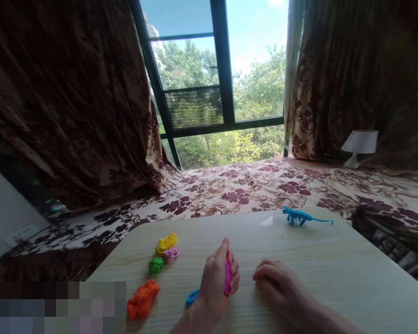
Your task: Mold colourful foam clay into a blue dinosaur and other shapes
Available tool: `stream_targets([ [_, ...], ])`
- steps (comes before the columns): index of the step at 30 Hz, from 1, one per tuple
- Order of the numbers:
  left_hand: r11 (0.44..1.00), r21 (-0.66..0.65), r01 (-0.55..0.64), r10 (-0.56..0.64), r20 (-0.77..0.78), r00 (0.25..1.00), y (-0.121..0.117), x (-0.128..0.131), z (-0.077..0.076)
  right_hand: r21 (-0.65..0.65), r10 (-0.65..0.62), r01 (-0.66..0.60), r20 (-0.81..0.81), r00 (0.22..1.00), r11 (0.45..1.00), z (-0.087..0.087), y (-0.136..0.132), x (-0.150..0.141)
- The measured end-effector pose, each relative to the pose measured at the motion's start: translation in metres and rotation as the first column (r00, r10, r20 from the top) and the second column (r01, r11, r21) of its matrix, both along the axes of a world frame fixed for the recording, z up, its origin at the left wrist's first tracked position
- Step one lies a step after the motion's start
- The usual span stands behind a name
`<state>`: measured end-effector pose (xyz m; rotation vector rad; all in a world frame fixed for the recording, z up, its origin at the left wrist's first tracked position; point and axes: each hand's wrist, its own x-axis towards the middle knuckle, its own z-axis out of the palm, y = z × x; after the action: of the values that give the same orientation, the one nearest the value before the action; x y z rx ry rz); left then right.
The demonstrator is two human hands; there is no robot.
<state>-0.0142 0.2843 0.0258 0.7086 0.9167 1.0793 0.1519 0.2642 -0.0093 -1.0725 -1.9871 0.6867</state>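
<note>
My left hand (214,276) stands on edge over the middle of the table, its thumb up and its fingers wrapped round a bright pink lump of modelling clay (227,274). To its right, my right hand (280,284) rests low on the tabletop, loosely curled, with a gap between thumb and fingers and nothing visible in it. A blue piece of clay (192,297) lies beside my left wrist, partly hidden by it. Further left are yellow (166,242), pale pink (172,253), green (156,265) and orange clay lumps (142,299). At the back right stands a blue long-tailed animal figure (301,216).
The pale wooden table (223,227) has rounded far corners. Beyond it spreads a floral cloth (237,195) up to a tall window (226,69) with dark curtains (73,93). A small white lamp (360,143) stands far right. Blurred blocks cover the lower left corner.
</note>
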Motion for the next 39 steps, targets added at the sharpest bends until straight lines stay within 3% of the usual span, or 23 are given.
stream_targets([
  [6, 0.996, -0.035, 0.079, -0.076, 0.08, 0.994, -0.001, -0.007, 0.002, -0.035, 0.011, -0.01, 0.036, 0.999, 0.999, 0.002, -0.002, 0.002],
  [12, 0.985, -0.039, 0.168, -0.149, 0.3, 0.942, -0.002, -0.011, 0.002, -0.038, 0.047, -0.044, 0.069, 0.997, 0.998, 0.001, 0.001, 0.005],
  [19, 0.989, -0.15, -0.006, 0.035, 0.19, 0.981, -0.001, -0.015, -0.004, -0.042, 0.066, -0.063, 0.083, 0.994, 0.997, 0.001, 0.002, 0.006],
  [24, 0.992, -0.117, 0.045, -0.026, 0.164, 0.986, -0.001, -0.012, -0.008, -0.04, 0.065, -0.062, 0.092, 0.994, 0.997, -0.001, 0.002, 0.006],
  [29, 0.996, -0.055, 0.072, -0.062, 0.16, 0.985, -0.003, -0.011, -0.001, -0.049, 0.064, -0.06, 0.091, 0.994, 0.997, -0.002, 0.001, 0.005],
  [35, 0.997, -0.036, 0.066, -0.063, 0.079, 0.995, -0.01, -0.008, 0.002, -0.045, 0.061, -0.057, 0.096, 0.994, 0.997, -0.002, 0.002, 0.006],
  [39, 0.989, -0.077, 0.123, -0.115, 0.098, 0.989, -0.008, -0.007, -0.002, -0.045, 0.066, -0.062, 0.093, 0.993, 0.997, -0.001, 0.001, 0.005],
])
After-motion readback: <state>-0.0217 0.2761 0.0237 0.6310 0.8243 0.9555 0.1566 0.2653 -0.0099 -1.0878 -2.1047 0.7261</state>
